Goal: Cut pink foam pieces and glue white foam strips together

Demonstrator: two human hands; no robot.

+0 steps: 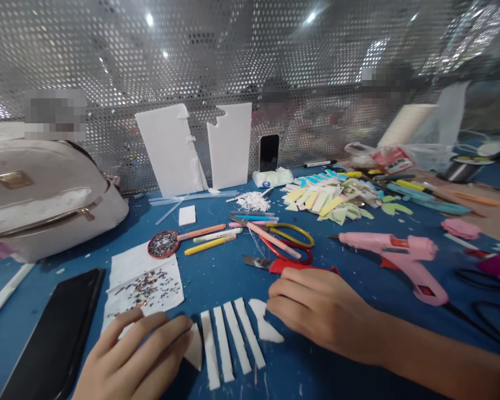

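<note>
My left hand (135, 358) is low at the left, fingers bent together around the edge of a white foam piece (195, 349) whose tip sticks out past them. Beside it several narrow white foam strips (233, 339) lie side by side on the blue table. At their right end is an irregular curved foam piece (263, 321). My right hand (312, 308) has its fingers curled, the tips at that piece's edge; what lies under them is hidden. Just behind this hand rests a red-handled cutter (291, 266), its blade pointing left.
A pink glue gun (391, 247) lies right, its cord trailing. Behind are scissors (291, 236), markers (212, 244), paper scraps (329, 197) and two foam boards (231, 147) against perforated metal. Left are a black phone (54, 333), glitter on tissue (145, 289) and a white bag (45, 189).
</note>
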